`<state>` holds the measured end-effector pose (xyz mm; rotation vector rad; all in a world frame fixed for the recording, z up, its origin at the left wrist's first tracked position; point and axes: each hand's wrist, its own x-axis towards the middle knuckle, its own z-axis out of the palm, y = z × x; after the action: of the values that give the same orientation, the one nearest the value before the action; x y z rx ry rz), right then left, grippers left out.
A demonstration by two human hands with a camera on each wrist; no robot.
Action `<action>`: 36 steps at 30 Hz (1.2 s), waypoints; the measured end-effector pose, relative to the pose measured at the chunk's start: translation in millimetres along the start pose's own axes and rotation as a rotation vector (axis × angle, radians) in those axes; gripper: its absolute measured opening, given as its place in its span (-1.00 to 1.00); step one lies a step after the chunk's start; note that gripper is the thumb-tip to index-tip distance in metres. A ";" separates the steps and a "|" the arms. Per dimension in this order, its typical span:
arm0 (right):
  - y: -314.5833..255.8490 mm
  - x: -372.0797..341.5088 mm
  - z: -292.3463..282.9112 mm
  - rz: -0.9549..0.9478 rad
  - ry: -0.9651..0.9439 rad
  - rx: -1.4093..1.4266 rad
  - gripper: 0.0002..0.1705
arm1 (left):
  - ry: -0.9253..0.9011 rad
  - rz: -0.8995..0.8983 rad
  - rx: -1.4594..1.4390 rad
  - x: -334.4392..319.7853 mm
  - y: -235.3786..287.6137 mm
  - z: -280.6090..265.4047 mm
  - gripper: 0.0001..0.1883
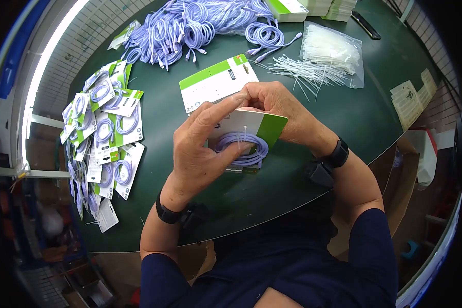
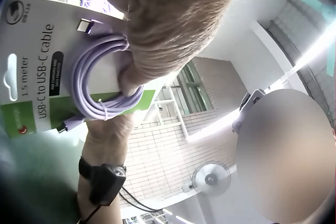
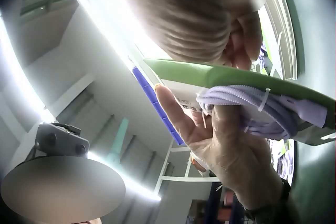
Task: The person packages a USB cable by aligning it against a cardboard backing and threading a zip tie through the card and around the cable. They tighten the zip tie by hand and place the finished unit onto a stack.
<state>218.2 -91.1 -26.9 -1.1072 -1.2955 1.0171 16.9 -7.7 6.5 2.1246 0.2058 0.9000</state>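
Note:
My left hand [image 1: 197, 146] holds a white and green cardboard card [image 1: 273, 127], its thumb pressed into a coiled lilac cable [image 1: 262, 149] on the printed front. In the left wrist view the print reads USB-C to USB-C cable [image 2: 84, 74]. A thin white cable tie [image 3: 266, 98] loops around the coil. Behind the card's upper edge, my right hand [image 1: 285, 110] has bent fingers close to the left fingertips; I cannot tell what they grasp. Another white and green card [image 1: 210, 82] lies flat on the table just beyond the hands.
Carded lilac cables [image 1: 105, 128] are heaped at the left. Across the back lie many loose coiled cables [image 1: 197, 31]. White cable ties [image 1: 313, 72] spill beside a clear bag [image 1: 331, 49] of more ties. Stacked cards [image 1: 339, 9] and a black knife-like tool [image 1: 365, 24] are at the back right.

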 end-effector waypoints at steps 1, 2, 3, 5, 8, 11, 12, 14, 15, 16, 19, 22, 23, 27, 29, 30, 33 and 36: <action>-3.7 -0.5 1.4 -0.004 0.002 -0.038 -0.72 | -0.016 -0.038 -0.002 0.6 2.3 -1.3 -0.27; -6.1 -0.8 2.7 -0.008 0.005 -0.076 -0.73 | -0.015 -0.039 -0.001 0.0 2.1 -2.1 -0.27; -7.0 -0.9 3.7 -0.008 0.004 -0.076 -0.73 | -0.014 -0.012 0.014 -0.7 1.2 -2.5 -0.28; -7.9 -1.3 5.2 0.003 0.029 -0.027 -0.75 | -0.013 0.040 0.043 -1.7 -0.2 -2.7 -0.29; -12.1 -2.3 5.7 0.006 0.037 0.007 -0.77 | 0.021 0.135 0.086 -2.9 1.9 0.4 -0.33; -15.5 -3.8 5.3 0.002 0.039 0.028 -0.79 | 0.046 0.202 0.114 -2.9 5.4 2.2 -0.37; -15.6 -3.3 6.3 -0.003 0.060 0.045 -0.80 | 0.052 0.219 0.121 -3.0 6.7 2.6 -0.40; -16.0 -2.3 8.3 -0.014 0.101 0.080 -0.81 | 0.060 0.235 0.127 -4.7 7.0 4.5 -0.43; -17.6 -3.1 8.4 -0.010 0.101 0.080 -0.81 | 0.070 0.234 0.123 -6.5 6.5 5.9 -0.45; -22.4 -3.9 8.2 0.010 0.127 0.106 -0.82 | 0.080 0.233 0.120 -8.2 5.7 7.4 -0.47; -28.6 -4.6 8.3 0.051 0.176 0.153 -0.84 | 0.102 0.240 0.113 -11.8 1.3 11.7 -0.50; -24.2 -5.4 9.7 0.024 0.204 0.162 -0.85 | 0.120 0.262 0.107 -13.9 -2.1 13.9 -0.52; -23.5 -5.4 10.7 0.025 0.204 0.157 -0.85 | 0.111 0.250 0.112 -14.4 -3.1 11.2 -0.50; -21.6 -5.8 16.7 -0.047 0.306 0.186 -0.85 | 0.135 0.132 0.031 -19.4 -4.8 15.0 -0.44; -22.1 -8.1 18.3 -0.101 0.353 0.218 -0.85 | 0.208 -0.054 -0.142 -20.4 -1.6 22.4 -0.37; -22.2 -8.7 19.1 -0.127 0.373 0.231 -0.85 | 0.225 -0.051 -0.151 -20.6 -0.5 24.0 -0.37; -17.4 -7.6 24.7 -0.193 0.438 0.095 -0.85 | 0.237 -0.210 -0.364 -16.2 10.1 20.7 -0.28; -17.1 -11.2 28.0 -0.228 0.439 0.002 -0.85 | 0.157 -0.217 -0.352 -20.5 10.2 21.7 -0.20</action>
<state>189.2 -104.3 -13.3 -1.0782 -1.0332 0.5650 14.8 -36.4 -6.2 1.6747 0.3254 0.9007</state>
